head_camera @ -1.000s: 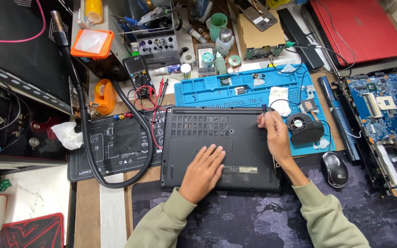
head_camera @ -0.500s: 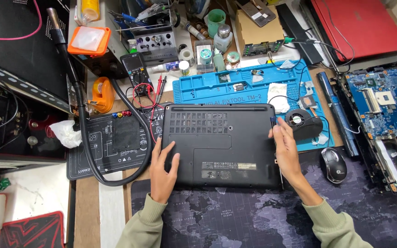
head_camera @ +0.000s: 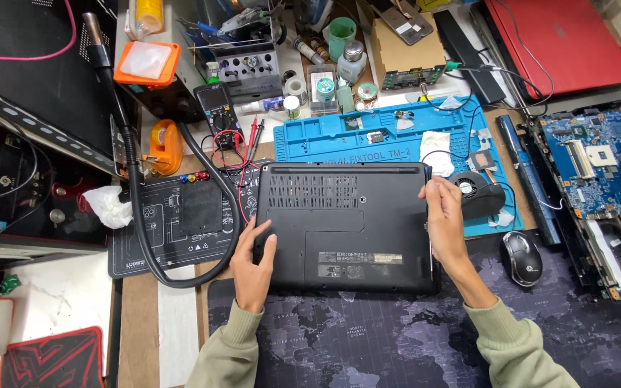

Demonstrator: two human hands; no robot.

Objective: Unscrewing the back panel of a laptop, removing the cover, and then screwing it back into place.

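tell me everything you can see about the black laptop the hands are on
The black laptop lies closed and upside down, its matte, plastic-looking base facing up. A vent grille fills the upper left of the base, below it run panel seams, and a label strip sits near the front edge. It rests partly on the dark map-print mat, its back edge by the blue repair mat. The left hand presses on its left edge; the right hand grips its right edge.
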